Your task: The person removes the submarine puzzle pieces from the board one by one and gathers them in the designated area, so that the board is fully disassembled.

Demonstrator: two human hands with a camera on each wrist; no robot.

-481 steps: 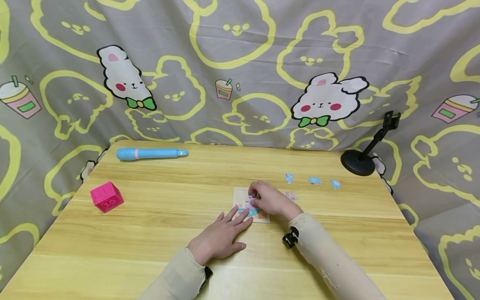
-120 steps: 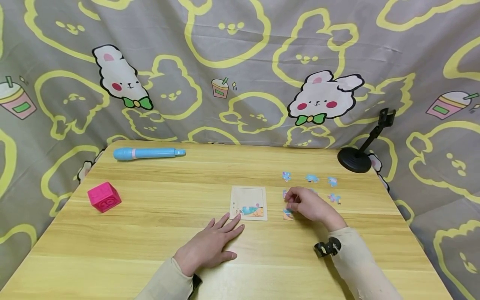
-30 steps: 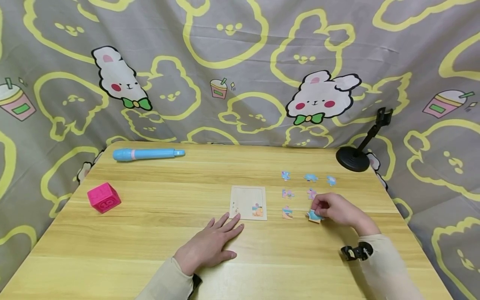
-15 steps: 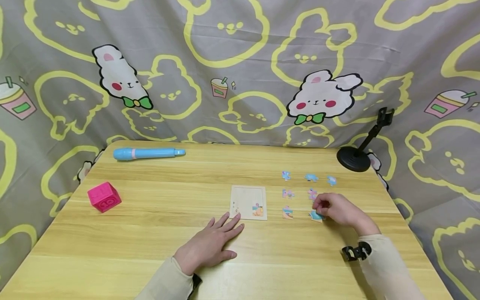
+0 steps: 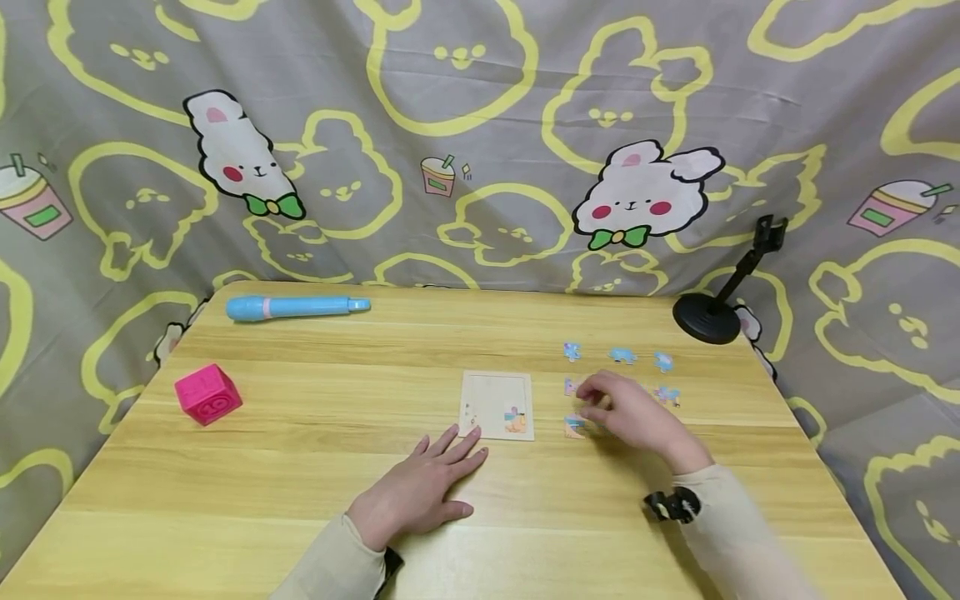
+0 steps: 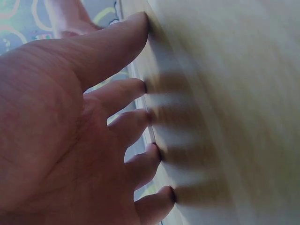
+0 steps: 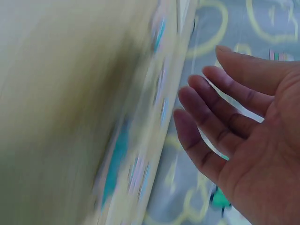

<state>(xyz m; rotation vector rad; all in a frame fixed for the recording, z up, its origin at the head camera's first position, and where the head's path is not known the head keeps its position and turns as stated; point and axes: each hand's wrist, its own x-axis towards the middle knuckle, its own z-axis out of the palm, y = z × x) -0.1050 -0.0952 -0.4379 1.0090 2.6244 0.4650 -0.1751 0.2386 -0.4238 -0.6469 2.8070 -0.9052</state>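
Note:
A small wooden puzzle tray (image 5: 497, 379) lies mid-table, with one orange puzzle piece (image 5: 515, 420) in its lower right corner. My left hand (image 5: 420, 492) rests flat with fingers spread, its fingertips at the tray's lower left edge. My right hand (image 5: 630, 417) hovers by the orange-and-blue puzzle piece (image 5: 574, 427), to the tray's right. In the right wrist view its bent fingers (image 7: 201, 117) stand apart with nothing between them. A teal puzzle piece (image 7: 116, 161) lies on the table there; the hand hides it in the head view.
More puzzle pieces lie at right in rows, such as blue ones (image 5: 622, 356) and a pink one (image 5: 667, 395). A blue toy microphone (image 5: 296, 307) and a pink cube (image 5: 209, 394) are at left. A black stand (image 5: 708, 317) is back right, before a patterned curtain (image 5: 510, 125).
Several puzzle pieces have gone from the tray to the table at right over these frames. Lately my right hand let go of the teal piece and moved left. My left hand stays put.

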